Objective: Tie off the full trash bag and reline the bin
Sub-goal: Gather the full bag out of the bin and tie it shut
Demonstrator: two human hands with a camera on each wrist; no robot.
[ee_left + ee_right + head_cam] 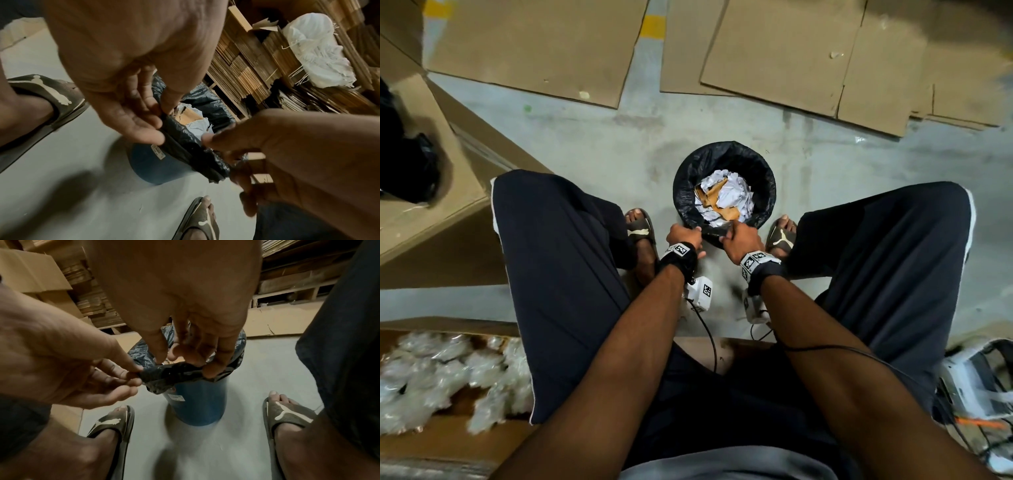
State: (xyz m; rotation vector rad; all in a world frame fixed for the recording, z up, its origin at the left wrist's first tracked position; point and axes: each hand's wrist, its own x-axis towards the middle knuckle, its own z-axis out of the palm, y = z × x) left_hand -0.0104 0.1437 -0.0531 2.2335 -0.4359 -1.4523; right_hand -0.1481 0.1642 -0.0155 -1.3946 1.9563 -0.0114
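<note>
A small round blue bin (714, 241) (197, 402) (160, 165) stands on the floor between my feet. It is lined with a black trash bag (756, 178) (174, 373) (185, 146) holding crumpled white paper and brown cardboard scraps (726, 197). Both hands are at the near rim. My left hand (690, 233) (156, 123) (135, 374) pinches the bag's rolled edge on the left. My right hand (732, 233) (193, 363) (213, 139) grips the same edge just to the right, fingers curled over it. The edge is lifted slightly off the bin's rim.
My feet in brown slides (640, 233) (782, 236) flank the bin closely. Flat cardboard sheets (791, 51) lie on the concrete floor beyond it. A cardboard box (431, 205) with a black bag (410, 164) on it sits left, and a box of clear plastic bags (448, 370) near left.
</note>
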